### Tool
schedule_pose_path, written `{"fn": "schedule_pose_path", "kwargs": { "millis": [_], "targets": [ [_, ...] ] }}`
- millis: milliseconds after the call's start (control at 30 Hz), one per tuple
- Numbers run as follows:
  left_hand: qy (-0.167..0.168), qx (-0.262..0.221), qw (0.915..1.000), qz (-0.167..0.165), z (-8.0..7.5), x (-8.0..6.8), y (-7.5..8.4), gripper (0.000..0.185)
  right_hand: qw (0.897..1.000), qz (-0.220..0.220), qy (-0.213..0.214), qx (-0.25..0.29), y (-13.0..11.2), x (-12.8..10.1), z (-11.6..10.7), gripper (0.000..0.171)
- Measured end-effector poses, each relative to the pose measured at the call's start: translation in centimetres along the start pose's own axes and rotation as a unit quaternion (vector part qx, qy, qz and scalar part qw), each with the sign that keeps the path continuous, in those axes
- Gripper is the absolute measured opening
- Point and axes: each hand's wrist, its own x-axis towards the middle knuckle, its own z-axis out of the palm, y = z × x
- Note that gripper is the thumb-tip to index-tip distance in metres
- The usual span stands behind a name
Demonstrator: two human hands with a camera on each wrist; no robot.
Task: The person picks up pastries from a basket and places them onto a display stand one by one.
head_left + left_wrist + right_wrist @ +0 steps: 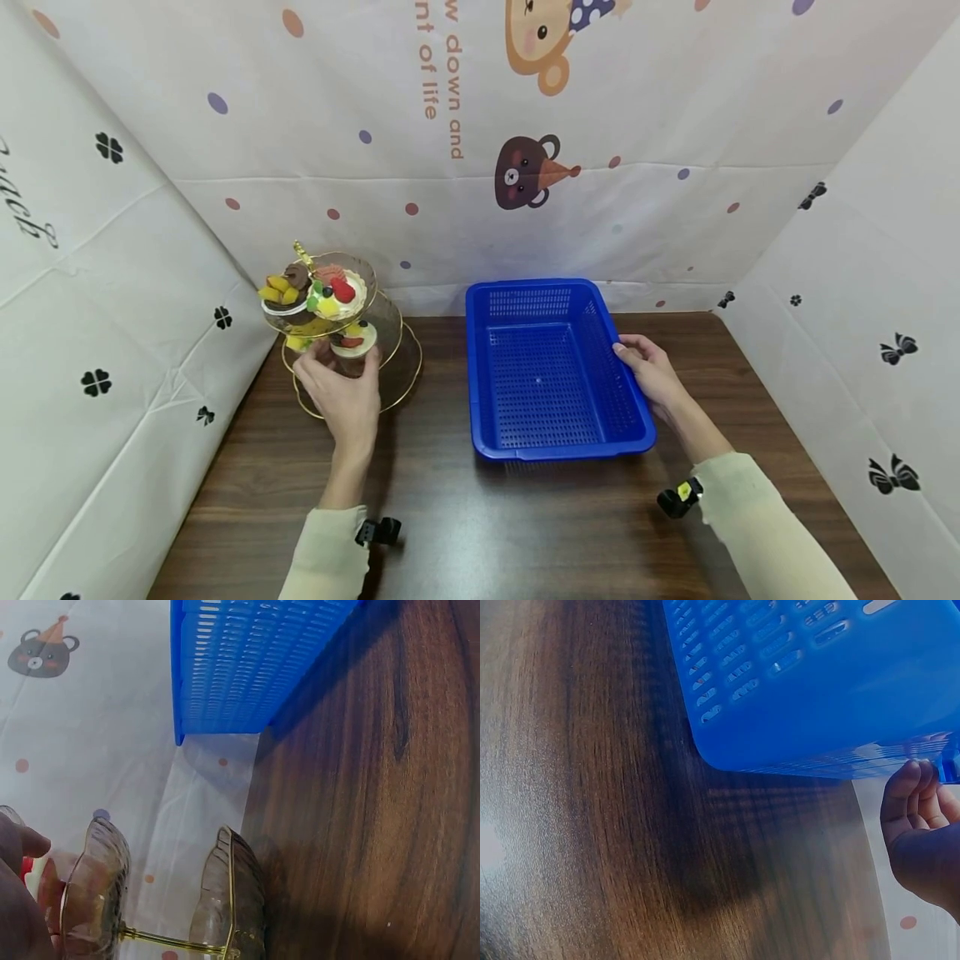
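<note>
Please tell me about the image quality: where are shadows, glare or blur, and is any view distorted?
Head view: wide-angle, backdrop edges bend; even light, soft shadow under the blue basket. Left wrist view: the left hand is dark and blurred at the edge; the glass tiered stand is fairly sharp. Right wrist view: glare on the wooden table, broad basket shadow, the right hand dim.

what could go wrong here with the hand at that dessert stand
The left hand is closing on a small tart under the top plate of the tiered stand; lifting it could knock that plate and spill the desserts crowded on it. The stand looks tall on a thin stem, so a bump might tip it. The right hand only holds the rim of the blue basket, which could slide on the smooth table.
</note>
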Motion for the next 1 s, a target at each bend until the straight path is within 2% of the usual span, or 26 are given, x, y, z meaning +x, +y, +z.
{"fn": "schedule_pose_path", "kwargs": {
  "millis": [233, 433, 633, 800, 1000],
  "targets": [
    [-0.015, -0.019, 0.9994, 0.026, -0.9, -0.3, 0.6, 0.07, 1.0, -0.005, 0.002, -0.006, 0.2, 0.5, -0.1, 0.051],
    [-0.027, -0.046, 0.9977, 0.042, -1.6, -1.3, 1.4, 0.07, 1.0, -0.01, 0.003, -0.011, 0.2, 0.6, 0.1, 0.053],
    [-0.056, -0.085, 0.9909, 0.088, -1.2, -2.7, 2.4, 0.069, 0.999, -0.018, 0.014, -0.024, 0.4, 0.4, 0.3, 0.053],
    [-0.125, -0.096, 0.9793, 0.127, -0.1, -3.7, 3.2, 0.069, 0.998, -0.029, 0.024, -0.051, 0.5, 0.6, 0.4, 0.052],
    [-0.238, -0.026, 0.9606, 0.14, 1.7, -3.8, 4.8, 0.08, 0.994, -0.042, 0.035, -0.093, 0.5, 0.7, 0.4, 0.05]
  ]
}}
